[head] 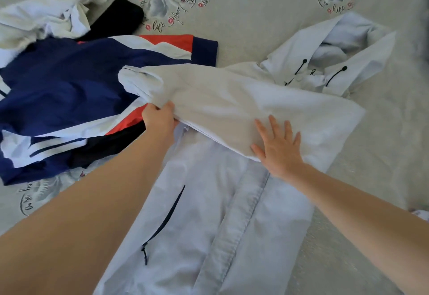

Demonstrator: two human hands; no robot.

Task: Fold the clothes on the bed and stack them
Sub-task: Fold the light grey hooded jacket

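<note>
Pile (69,86) of unfolded clothes at 9 o'clock on the bed (267,4). Your left hand (160,120) pinches the sleeve (209,99) edge; jacket (220,225) lies centre, hood (336,51) at 1 o'clock. Draw the sleeve flat across the chest. Your right hand (278,146), fingers spread, presses the fold; keep it anchoring the crease.

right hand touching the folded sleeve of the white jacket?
Touching. The head view shows the right hand lying flat, fingers spread, pressing on the folded sleeve of the white jacket, with no gap.
</note>
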